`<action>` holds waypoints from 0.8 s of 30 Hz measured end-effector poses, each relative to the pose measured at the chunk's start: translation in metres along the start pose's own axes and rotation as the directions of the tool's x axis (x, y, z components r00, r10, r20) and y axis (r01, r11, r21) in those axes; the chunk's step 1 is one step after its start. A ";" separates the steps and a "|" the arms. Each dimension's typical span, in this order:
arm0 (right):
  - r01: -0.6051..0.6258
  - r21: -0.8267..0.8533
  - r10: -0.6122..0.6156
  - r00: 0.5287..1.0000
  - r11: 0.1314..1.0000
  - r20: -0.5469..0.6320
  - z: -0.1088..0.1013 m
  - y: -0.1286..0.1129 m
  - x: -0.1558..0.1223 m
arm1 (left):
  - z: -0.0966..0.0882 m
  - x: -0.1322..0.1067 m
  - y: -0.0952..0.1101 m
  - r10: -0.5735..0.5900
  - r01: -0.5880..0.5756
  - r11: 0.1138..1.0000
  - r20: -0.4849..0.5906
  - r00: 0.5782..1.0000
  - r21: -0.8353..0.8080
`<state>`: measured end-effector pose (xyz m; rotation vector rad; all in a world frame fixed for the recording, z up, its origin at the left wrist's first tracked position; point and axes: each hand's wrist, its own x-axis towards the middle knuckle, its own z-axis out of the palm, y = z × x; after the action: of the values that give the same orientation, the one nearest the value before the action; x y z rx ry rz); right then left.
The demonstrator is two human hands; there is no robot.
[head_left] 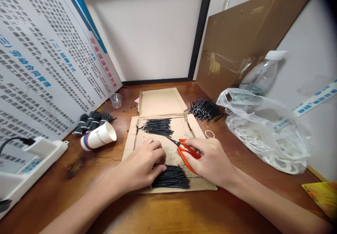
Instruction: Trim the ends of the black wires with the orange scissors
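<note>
My right hand [210,156] grips the orange handles of a pair of scissors [188,162], whose dark tips point left over the cardboard. The tips look nearly together, below the far row of black wire pieces [158,127]. My left hand [147,163] is curled at the left end of the near pile of black wire pieces [172,177], thumb and fingers closing on some of them. The fingertips are partly hidden. Both groups lie sideways on an opened, flat cardboard box [163,100], which has small dark scraps scattered over it.
At the left are a tipped paper cup [98,136], tied black wire bundles [93,121], a clear plastic cup [116,100] and a power strip [34,163]. Rightward lie a loose wire heap [205,110], a white ring [210,134], a plastic bag [265,135] and a bottle [263,72].
</note>
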<state>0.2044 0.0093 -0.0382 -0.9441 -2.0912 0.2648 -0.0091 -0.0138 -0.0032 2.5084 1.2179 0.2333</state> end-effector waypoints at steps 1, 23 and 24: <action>-0.003 0.001 0.003 1.000 1.000 0.000 0.000 0.000 0.000 | 0.001 0.000 0.001 -0.007 0.007 1.000 0.011 1.000 -0.011; 0.017 -0.009 -0.017 1.000 1.000 0.005 -0.003 -0.002 0.002 | 0.005 0.004 -0.013 -0.191 0.123 0.969 -0.332 0.924 -0.214; 0.014 -0.011 -0.013 1.000 1.000 0.009 -0.002 -0.002 0.002 | 0.005 0.004 -0.013 -0.187 0.122 0.972 -0.342 0.921 -0.203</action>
<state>0.2044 0.0093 -0.0346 -0.9363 -2.1080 0.2515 -0.0148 -0.0046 -0.0125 2.2620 1.4531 0.7542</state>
